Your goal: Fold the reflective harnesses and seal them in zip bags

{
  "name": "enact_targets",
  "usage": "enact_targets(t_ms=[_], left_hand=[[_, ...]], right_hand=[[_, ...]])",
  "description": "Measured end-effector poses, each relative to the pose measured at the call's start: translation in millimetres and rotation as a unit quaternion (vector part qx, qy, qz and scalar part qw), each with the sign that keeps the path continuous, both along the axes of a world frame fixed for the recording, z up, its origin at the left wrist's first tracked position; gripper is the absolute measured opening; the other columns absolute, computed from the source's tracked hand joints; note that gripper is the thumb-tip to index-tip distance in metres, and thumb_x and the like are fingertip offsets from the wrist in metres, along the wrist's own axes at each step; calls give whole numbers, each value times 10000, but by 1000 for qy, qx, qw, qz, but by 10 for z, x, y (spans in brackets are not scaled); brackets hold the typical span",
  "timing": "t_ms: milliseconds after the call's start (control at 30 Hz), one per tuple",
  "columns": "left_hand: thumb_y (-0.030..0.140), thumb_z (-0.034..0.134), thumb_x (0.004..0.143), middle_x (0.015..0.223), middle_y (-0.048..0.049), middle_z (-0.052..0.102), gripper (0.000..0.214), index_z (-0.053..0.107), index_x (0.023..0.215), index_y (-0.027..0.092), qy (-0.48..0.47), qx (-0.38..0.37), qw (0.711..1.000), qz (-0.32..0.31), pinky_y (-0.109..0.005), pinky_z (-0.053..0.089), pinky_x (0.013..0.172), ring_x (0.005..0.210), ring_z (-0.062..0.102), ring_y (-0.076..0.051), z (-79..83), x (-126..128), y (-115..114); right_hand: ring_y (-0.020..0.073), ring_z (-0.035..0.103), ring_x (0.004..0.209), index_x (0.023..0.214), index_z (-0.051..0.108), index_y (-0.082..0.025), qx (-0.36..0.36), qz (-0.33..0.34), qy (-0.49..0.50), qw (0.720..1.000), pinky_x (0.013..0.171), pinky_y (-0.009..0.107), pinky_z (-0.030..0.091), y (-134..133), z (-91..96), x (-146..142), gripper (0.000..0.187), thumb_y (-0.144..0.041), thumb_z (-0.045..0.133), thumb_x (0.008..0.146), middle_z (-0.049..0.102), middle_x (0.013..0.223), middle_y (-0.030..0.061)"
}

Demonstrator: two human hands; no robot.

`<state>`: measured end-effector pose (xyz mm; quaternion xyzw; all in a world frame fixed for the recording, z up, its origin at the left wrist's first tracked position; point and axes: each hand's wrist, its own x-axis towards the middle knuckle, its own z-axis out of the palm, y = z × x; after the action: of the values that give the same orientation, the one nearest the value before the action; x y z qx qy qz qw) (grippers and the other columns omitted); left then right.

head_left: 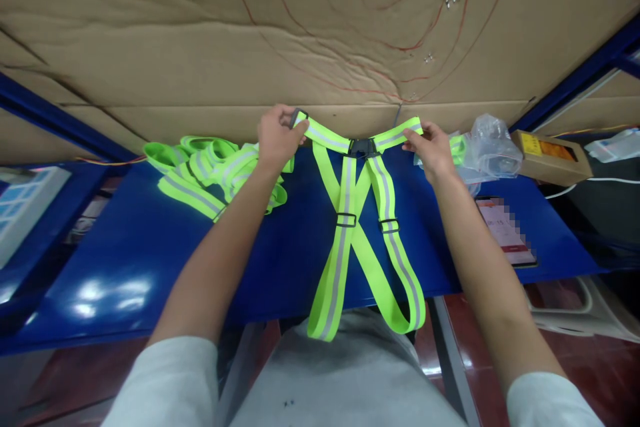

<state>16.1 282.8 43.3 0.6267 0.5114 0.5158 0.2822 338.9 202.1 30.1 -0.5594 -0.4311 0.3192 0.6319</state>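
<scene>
A neon-yellow reflective strap harness (356, 240) lies spread on the blue table (125, 260), its two long loops crossing and hanging over the near edge. A black buckle (362, 146) joins its waist band at the far side. My left hand (276, 135) is closed on the left end of the band, next to a small black slider. My right hand (431, 147) pinches the right end of the band.
A heap of more neon reflective straps (210, 170) lies to the left. Crumpled clear plastic bags (487, 143), a cardboard box (550, 157) and a phone (505, 230) sit on the right. A large cardboard sheet (300, 33) stands behind the table.
</scene>
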Motion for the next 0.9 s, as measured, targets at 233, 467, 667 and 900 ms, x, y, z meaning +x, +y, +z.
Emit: enact_targets(t_ms=[233,467,667,900], left_hand=[[198,703,863,853,-6,692,142,599,960,188,164,90,982,-37,-271,522,751,758,652,-141,41,536,-332],[196,643,911,1023,-56,702,113,606,1018,204,296,104,936,-160,-334,509,822,931,663,-213,-198,900,-773],[168,571,943,1140,-97,684,154,659,1064,202,368,112,885,-264,-434,466,1014,1143,635,-284,-224,657,-923],[233,535,986,1145,-97,701,194,664,1122,185,364,101,857,-351,-382,507,965,1098,669,-248,-352,436,-985]], right_hand=[[144,637,663,1084,599,-231,29,-8,-123,992,636,316,594,99,-79,-323,495,-490,817,723,711,971,23],[175,662,717,1080,651,-196,43,-2,-287,957,739,337,573,-16,-60,-484,289,-404,667,880,754,982,39],[276,721,1010,1200,693,-205,67,105,-454,882,933,409,549,-312,113,-331,296,-296,629,925,770,1149,76],[328,687,1194,1297,670,-181,25,295,-556,777,1034,464,516,-608,-13,-250,383,-246,614,923,722,1301,130]])
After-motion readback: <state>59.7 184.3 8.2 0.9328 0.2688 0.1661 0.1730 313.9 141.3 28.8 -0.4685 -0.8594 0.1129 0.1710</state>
